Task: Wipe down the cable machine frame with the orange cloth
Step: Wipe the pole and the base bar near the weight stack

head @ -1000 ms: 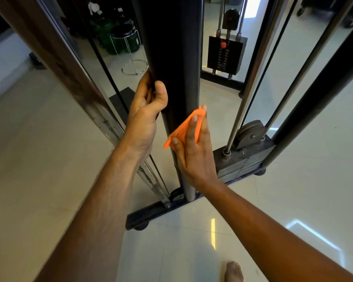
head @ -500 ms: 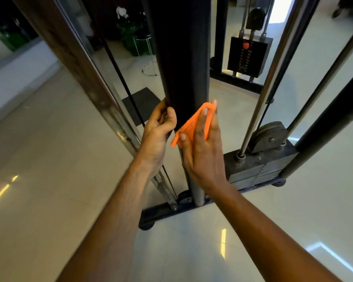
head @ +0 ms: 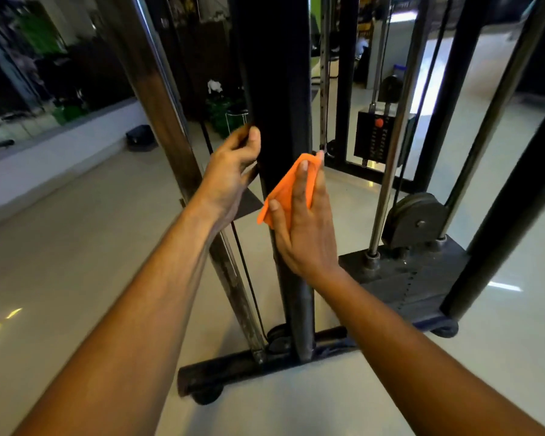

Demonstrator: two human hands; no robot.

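At centre frame the black upright post [head: 274, 89] of the cable machine frame runs nearly vertically, from the top edge down to the base bar [head: 249, 369] on the floor near the lower middle, and that long axis is what the wiping stroke has to follow. Flat against the post's right face lies the orange cloth [head: 285, 191], pinned there by the right hand [head: 302, 225], whose fingers are straight and spread over the fabric, pressing it on the metal rather than gripping it. Just left of the post and a little higher in the frame, the left hand [head: 233, 171] curls its fingers round the post's left edge with the thumb on the front, apparently steadying it. The cloth therefore sits directly under the right palm, about midway up the visible post, with bare post both above and below it. My judgement is that the next stroke is the right hand's, sliding along the post's length; the stretch down to the base looks dull and probably unwiped.
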